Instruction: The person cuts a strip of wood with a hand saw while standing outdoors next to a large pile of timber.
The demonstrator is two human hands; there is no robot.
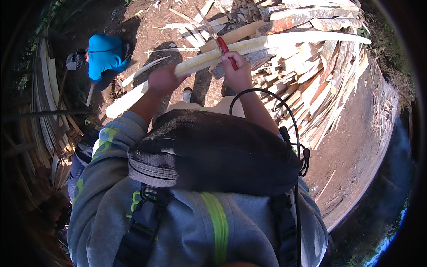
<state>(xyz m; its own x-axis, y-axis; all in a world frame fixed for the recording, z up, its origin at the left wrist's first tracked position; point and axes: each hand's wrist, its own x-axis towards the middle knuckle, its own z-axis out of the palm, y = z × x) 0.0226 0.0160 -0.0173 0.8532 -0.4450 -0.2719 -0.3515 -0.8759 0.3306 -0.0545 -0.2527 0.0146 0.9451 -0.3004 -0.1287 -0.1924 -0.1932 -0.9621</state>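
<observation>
We're looking at an open-air woodworking yard, and the wood is giving it away! Sunlight is falling on bare earth (344,133) at the right of the frame, while a great heap of split wood (311,84) is fanning out at upper right, barky logs (291,21) lying just above. Pale offcuts (191,38) are littering the dirt at top centre, long strips (46,80) are massing along the left edge, and greenery (389,44) is crowding the upper-right rim. Across the upper half, a long pale board (302,38) is stretching, a red-handled tool (224,48) crossing it.
</observation>
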